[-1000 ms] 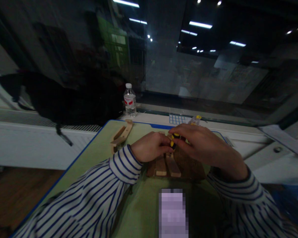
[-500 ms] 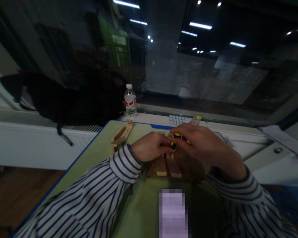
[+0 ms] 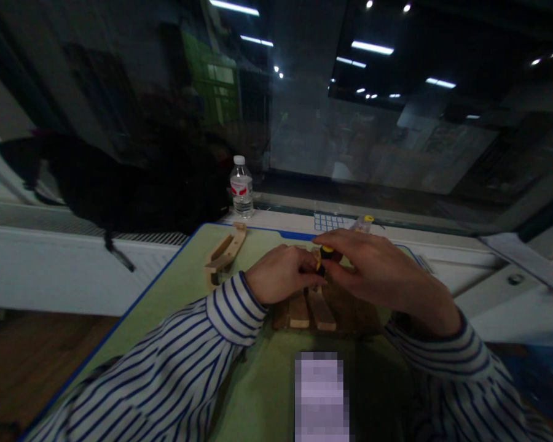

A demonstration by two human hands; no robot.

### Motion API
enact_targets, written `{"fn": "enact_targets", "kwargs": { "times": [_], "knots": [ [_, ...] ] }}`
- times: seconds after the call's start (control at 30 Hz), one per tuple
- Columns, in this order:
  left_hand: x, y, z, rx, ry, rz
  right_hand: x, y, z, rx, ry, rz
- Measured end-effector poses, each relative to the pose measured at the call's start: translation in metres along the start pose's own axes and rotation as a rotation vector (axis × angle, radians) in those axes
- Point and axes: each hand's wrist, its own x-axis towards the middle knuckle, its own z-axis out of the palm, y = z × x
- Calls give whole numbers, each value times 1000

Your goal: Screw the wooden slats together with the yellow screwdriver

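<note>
A short screwdriver [image 3: 325, 252] with a black and yellow handle stands roughly upright between my hands. My right hand [image 3: 373, 267] grips the top of its handle with thumb and fingers. Lower down, my left hand [image 3: 281, 273] is closed, thumb and forefinger pinching around the lower part of the screwdriver. Its tip is hidden behind my fingers. Beneath my hands, two light wooden pieces [image 3: 321, 310] lie side by side on a brown board [image 3: 354, 313]; their far ends are covered by my hands.
An assembled curved wooden part [image 3: 228, 252] rests at the left of the green table [image 3: 179, 294]. A blurred-out phone-like rectangle [image 3: 322, 399] lies nearest me. On the sill stand a water bottle [image 3: 242, 190] and a clear item with a yellow cap [image 3: 367, 220]. A black bag [image 3: 133, 190] sits left.
The screwdriver handle has turned slightly and shifted a little left with my right hand's fingers. My left hand has moved slightly to the right and stays closed beside it.
</note>
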Motion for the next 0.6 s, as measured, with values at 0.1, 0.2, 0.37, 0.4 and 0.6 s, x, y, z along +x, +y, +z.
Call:
{"fn": "enact_targets", "kwargs": {
  "times": [0.1,0.2,0.37,0.4,0.6],
  "knots": [
    [0,1,-1,6,-3,13,0,0,-1,20,-29,-12],
    [-1,2,-2,10,-6,15,1,0,-1,35,-57,-10],
    [0,2,-2,4,-28,22,3,-1,-2,22,-72,-12],
    [0,2,-2,0,-36,23,3,-1,-2,18,-70,-11],
    [0,4,-4,-17,-55,30,1,-1,-1,-12,-71,-4]
  ]
}}
